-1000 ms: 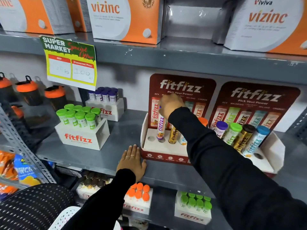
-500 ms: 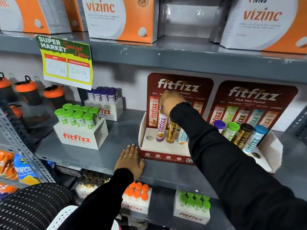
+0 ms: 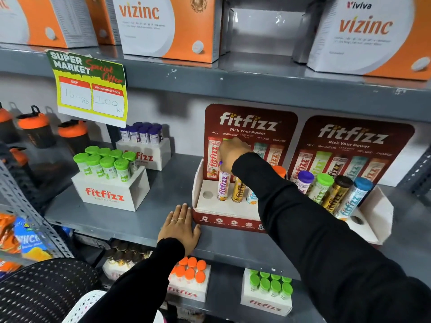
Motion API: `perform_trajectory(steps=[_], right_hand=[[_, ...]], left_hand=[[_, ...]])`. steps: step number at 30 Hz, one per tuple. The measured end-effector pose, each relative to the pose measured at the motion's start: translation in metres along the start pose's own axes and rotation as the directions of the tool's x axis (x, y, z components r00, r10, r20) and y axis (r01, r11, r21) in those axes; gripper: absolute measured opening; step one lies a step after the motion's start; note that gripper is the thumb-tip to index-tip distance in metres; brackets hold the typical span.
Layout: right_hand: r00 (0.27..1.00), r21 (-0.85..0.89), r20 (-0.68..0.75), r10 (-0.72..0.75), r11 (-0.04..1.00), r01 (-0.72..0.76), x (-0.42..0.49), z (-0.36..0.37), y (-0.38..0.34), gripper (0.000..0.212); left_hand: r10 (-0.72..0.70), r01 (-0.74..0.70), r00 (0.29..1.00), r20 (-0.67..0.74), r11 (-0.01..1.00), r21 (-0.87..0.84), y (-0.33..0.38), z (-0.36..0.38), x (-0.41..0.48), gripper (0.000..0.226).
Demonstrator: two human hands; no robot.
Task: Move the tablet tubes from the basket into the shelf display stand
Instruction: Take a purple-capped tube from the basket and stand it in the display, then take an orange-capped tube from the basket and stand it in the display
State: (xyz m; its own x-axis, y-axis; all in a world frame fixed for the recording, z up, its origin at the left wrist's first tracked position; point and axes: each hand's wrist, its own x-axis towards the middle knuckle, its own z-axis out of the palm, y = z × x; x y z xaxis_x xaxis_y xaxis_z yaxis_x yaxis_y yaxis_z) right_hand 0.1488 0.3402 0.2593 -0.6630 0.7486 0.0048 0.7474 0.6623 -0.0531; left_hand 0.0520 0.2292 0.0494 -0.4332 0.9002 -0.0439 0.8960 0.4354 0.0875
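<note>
The purple-capped tablet tube (image 3: 223,186) is gripped at its cap by the right hand (image 3: 231,155) in the display stand (image 3: 224,209); an empty hole (image 3: 207,194) lies at 9 o'clock. The left hand (image 3: 180,226) is pressed flat, released, at the shelf (image 3: 121,220) edge.

The right hand (image 3: 229,156) covered the cap of the white-and-purple tablet tube (image 3: 223,187), so its grip there could not be judged. The black right sleeve (image 3: 303,224) hid most of the pale blue tube (image 3: 251,197) and all but a sliver of an orange cap (image 3: 279,171). The black mesh basket (image 3: 44,292) was cut off at the lower edge, its contents unseen. Handwriting on the yellow offer sign (image 3: 89,89) was too faint to read fully.
</note>
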Motion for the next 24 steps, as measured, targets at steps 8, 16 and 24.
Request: perform_trajectory(steps=[8,16,24], right_hand=[[0.996,-0.091,-0.085,-0.03,0.996,0.022,-0.012,0.005,-0.009,0.031],[0.533,-0.081,-0.706,-0.466,0.801,0.593,-0.029,0.091,-0.096,0.014],[0.676,0.308,-0.213,-0.706,0.608,0.732,-0.066,0.277,-0.213,0.017]], left_hand=[[0.033,-0.036,0.997,-0.064,0.998,-0.058,0.0,-0.005,-0.002,0.066],[-0.199,0.015,0.85,-0.487,0.934,-0.356,-0.064,0.017,-0.053,0.028],[-0.554,0.437,0.777,-0.299,0.817,-0.377,-0.165,0.17,-0.192,0.042]])
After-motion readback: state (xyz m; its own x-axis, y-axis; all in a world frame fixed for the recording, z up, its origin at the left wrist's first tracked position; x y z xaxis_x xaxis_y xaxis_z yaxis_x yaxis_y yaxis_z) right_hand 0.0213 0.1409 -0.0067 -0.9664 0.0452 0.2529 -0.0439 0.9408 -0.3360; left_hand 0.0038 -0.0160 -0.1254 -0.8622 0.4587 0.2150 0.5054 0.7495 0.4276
